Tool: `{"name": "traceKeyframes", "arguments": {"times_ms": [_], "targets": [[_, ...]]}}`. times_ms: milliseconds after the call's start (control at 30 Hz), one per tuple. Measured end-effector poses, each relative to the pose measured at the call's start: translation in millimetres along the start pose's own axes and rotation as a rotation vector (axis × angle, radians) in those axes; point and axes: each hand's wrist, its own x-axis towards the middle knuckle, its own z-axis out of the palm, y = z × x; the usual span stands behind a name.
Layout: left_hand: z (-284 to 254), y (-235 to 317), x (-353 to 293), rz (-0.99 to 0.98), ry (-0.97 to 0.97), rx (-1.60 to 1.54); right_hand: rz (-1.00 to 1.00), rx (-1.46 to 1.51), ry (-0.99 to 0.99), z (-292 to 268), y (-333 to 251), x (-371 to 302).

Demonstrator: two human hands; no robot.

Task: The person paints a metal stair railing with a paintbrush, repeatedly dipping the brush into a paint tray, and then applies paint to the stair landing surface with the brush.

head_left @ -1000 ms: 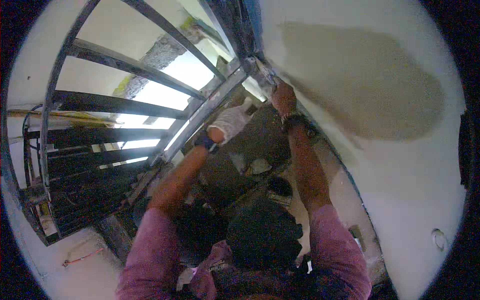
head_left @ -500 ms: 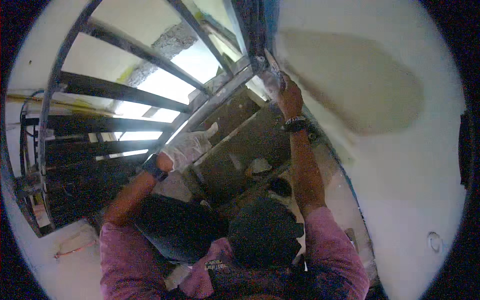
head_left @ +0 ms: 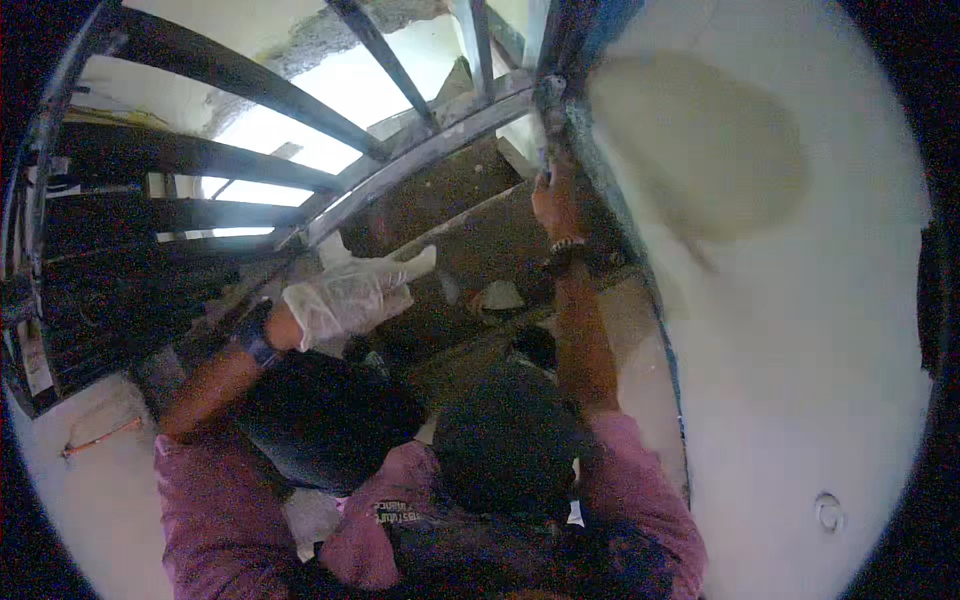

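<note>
My left hand (head_left: 355, 298) wears a loose, translucent whitish glove. Its fingers stretch out to the right over the dark wooden steps, and it holds nothing. Higher up and to the right, my right hand (head_left: 558, 205) is closed at the foot of the dark post (head_left: 570, 45), beside the wall. A slim thing seems to stick out above its fingers, too dim and blurred to name. Between the post and the left hand runs the worn lower rail (head_left: 420, 165) of the railing.
Dark railing bars (head_left: 240, 75) fan out at the upper left, with bright light behind. A pale wall (head_left: 800, 350) with a large beige patch (head_left: 710, 140) fills the right side. A small whitish lump (head_left: 500, 296) lies on the brown boards (head_left: 440, 195) below my hands.
My right hand has come down a little from the post's foot, and its grip has turned. The left hand has shifted slightly left, fingers still stretched. The whole view has swung.
</note>
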Motion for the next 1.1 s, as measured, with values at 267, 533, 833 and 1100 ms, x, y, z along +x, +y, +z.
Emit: {"name": "traceKeyframes", "arguments": {"times_ms": [267,533,833,1100], "targets": [[-5,11,-21,-0.22,-0.223,-0.484,-0.132,0.09,-0.295,68,-22,-23],[-2,10,-33,-0.234,-0.252,-0.155,0.153,0.275,0.062,72,-39,-29],[24,-17,-45,-0.047,-0.1,-0.416,-0.163,0.387,-0.386,90,-81,-116],[36,-21,-60,-0.103,-0.037,-0.208,0.036,0.426,-0.081,45,-28,-40]]}}
